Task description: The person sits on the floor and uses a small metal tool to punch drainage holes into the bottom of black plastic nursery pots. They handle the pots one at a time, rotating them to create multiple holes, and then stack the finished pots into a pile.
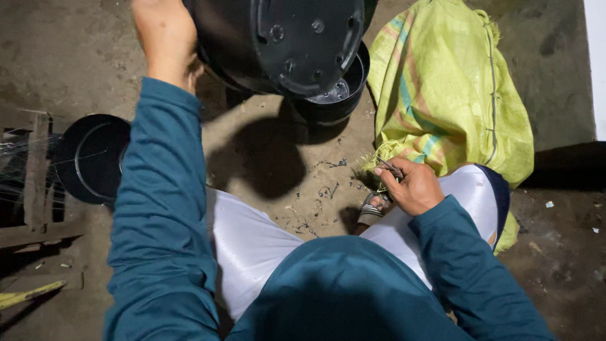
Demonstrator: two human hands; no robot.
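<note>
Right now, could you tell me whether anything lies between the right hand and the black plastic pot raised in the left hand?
Nothing visible does: only bare dirt floor separates the right hand from the black plastic pot in the left hand.

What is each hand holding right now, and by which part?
Left hand holds the upturned black plastic pot at its left edge; the exact grip is hidden. Right hand pinches a small thin metal tool by its near end.

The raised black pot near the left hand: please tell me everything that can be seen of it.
The black pot looks like moulded plastic, dull and slightly glossy. It is lifted and tipped, so its round underside faces the camera, showing small drain holes and raised ridges. The left hand is at its left edge, though the grip itself is hidden. It hangs above the ground, partly covering a second black pot beneath it, and casts a dark shadow.
</note>
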